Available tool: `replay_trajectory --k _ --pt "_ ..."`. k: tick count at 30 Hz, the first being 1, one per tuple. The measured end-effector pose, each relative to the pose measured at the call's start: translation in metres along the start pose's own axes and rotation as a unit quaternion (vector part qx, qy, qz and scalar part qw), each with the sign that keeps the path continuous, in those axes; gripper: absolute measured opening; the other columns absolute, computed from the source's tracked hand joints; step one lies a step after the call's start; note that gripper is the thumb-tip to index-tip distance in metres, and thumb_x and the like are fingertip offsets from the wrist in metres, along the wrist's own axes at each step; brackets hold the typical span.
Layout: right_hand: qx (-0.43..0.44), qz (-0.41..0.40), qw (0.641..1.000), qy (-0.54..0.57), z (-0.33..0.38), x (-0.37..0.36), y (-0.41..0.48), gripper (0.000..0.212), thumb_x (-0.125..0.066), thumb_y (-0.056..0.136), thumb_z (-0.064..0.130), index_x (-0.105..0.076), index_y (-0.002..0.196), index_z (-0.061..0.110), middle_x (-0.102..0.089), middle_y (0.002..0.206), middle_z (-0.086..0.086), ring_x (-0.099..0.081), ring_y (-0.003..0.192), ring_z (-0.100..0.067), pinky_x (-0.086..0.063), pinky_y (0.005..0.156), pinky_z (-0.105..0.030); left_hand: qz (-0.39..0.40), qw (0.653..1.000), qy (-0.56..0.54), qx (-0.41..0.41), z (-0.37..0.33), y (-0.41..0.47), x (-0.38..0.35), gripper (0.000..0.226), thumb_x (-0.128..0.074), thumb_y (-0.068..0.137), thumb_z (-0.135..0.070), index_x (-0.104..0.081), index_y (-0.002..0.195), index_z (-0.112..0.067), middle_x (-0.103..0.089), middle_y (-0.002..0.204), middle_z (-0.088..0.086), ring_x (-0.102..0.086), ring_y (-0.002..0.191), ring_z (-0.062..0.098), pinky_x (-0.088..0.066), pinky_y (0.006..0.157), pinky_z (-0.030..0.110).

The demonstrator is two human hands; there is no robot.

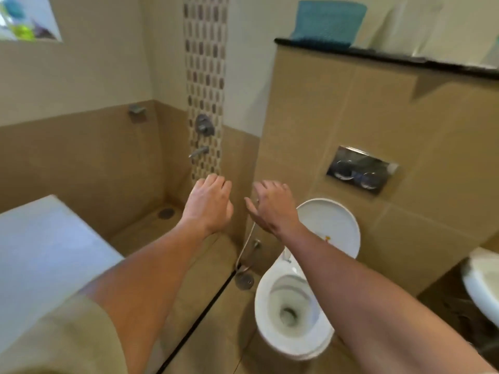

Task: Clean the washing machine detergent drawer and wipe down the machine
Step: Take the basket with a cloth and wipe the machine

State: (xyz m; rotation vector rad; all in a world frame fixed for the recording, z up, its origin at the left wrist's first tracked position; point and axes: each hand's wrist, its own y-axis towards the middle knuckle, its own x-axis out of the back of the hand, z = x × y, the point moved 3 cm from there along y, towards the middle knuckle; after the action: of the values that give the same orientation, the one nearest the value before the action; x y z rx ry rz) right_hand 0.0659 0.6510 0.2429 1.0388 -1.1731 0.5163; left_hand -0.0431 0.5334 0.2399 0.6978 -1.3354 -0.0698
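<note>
sleeve (54, 344): nearest my lens, a khaki cuff at the lower left, with the bare left arm running up from it.
left grip (208, 203): out in mid air, fingers loosely curled downward, holding nothing.
right grip (272, 209): just beside the left, not touching it, fingers relaxed and apart, also empty.
washing machine (48, 255): i take the blurred white flat top at the left edge for it. it lies below my left arm, apart from both grips.
detergent drawer: not in view, so i cannot tell where on the machine it sits.
handling: i'd expect a light, stiff plastic tray, slick with soap film. i'd hook it by the front lip and support it underneath. the machine itself is heavy and stays put, so it only needs wiping.
cloth: the only one i see is a teal towel (328, 22) on the black ledge (405, 59), high above the toilet.
in the way: an open toilet (270, 319), lid up, below the right grip; a basin (483, 287) at the right edge; a hose (247, 247) hanging by the wall.
further off: flush plate (360, 170), shower tap (205, 125), floor drain (166, 213).
</note>
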Motion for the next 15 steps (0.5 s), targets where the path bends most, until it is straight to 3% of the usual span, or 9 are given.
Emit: replay_trajectory --k 7,15 --pt "-0.005 -0.111 0.992 -0.058 -0.097 0.107 0.107 0.047 -0.047 0.093 0.05 -0.064 0.121 0.016 -0.066 0.117 -0.008 -0.06 0.11 -0.029 -0.046 0.099 -0.049 -0.101 0.993 -0.01 -0.064 -0.041 0.174 0.061 0.03 -0.056 0.085 -0.027 -0.061 0.108 -0.01 -0.064 0.112 0.011 -0.055 0.111 0.027 -0.047 0.097 0.041" --pt "-0.016 -0.198 0.97 -0.142 -0.179 0.185 0.229 0.048 -0.047 0.095 0.049 -0.059 0.128 0.016 -0.062 0.125 -0.008 -0.055 0.116 -0.027 -0.047 0.099 -0.044 -0.213 0.964 0.034 -0.155 -0.037 0.361 0.098 0.032 -0.056 0.083 -0.032 -0.059 0.106 -0.01 -0.063 0.11 0.012 -0.055 0.106 0.029 -0.048 0.089 0.043"
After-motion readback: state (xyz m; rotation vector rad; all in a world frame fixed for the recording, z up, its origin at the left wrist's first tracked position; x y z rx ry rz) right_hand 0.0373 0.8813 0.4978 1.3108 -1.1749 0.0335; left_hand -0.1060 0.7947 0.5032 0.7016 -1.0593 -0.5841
